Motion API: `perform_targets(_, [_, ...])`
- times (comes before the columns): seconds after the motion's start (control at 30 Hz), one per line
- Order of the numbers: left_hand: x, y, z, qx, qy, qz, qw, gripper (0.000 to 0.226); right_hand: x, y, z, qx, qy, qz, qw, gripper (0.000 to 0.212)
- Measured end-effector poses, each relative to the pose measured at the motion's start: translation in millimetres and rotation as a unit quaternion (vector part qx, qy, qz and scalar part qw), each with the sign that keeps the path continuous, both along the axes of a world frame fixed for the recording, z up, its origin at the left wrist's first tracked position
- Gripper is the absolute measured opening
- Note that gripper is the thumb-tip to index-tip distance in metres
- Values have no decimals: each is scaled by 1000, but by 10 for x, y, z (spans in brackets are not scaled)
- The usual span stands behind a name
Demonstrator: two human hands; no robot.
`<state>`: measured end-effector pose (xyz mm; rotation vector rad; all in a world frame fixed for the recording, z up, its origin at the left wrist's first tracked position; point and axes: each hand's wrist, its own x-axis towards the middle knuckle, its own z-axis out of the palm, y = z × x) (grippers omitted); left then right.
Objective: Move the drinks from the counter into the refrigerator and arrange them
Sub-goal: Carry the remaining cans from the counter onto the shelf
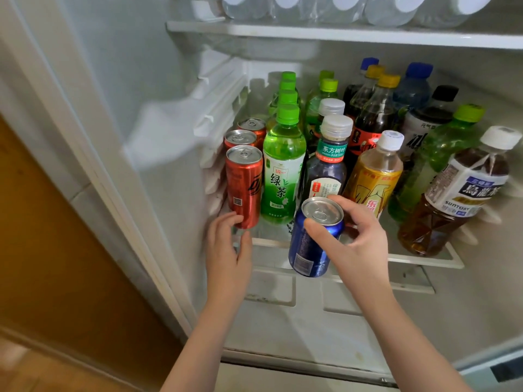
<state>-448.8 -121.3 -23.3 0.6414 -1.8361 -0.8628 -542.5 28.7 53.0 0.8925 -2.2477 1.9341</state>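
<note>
My right hand (pixel 359 239) grips a blue can (pixel 308 244) near its top, holding it in the air just in front of the fridge shelf (pixel 418 257). My left hand (pixel 227 250) reaches to the front red can (pixel 244 188) at the shelf's left end, fingertips touching its base. Two more red cans (pixel 240 137) stand behind it. A green tea bottle (pixel 281 171) stands beside the cans, then a dark tea bottle (pixel 328 162), a yellow bottle (pixel 373 176) and a brown oolong bottle (pixel 450 205).
Several more bottles with green, yellow, blue and black caps fill the back of the shelf. An upper shelf (pixel 339 32) holds white-capped water bottles (pixel 390 9). The fridge's left wall (pixel 147 108) is close to the cans. A drawer cover (pixel 311 306) lies below.
</note>
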Motion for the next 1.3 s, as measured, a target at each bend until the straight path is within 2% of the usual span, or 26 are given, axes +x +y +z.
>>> perform_targets(0.23, [65, -56, -6, -6, -24, -20, 1000, 24, -37, -83, 21, -1, 53, -14, 998, 41])
perform_targets(0.47, [16, -50, -4, 19, -19, -14, 1000, 22, -83, -252, -56, 46, 84, -52, 994, 56])
perform_targets(0.57, [5, -17, -9, 7, -20, -25, 999, 29, -65, -313, -98, 50, 118, -75, 989, 62])
perform_targets(0.87, [-84, 176, -12, -58, -84, -112, 988, 67, -117, -389, -56, 72, 108, -93, 987, 61])
perform_targets(1.03, [-108, 100, -6, -12, -71, -112, 991, 60, -112, -406, -27, 98, 119, -89, 984, 64])
perform_targets(1.3, [-128, 70, -50, -39, -94, -110, 989, 53, -32, -353, -111, 134, 138, -88, 977, 73])
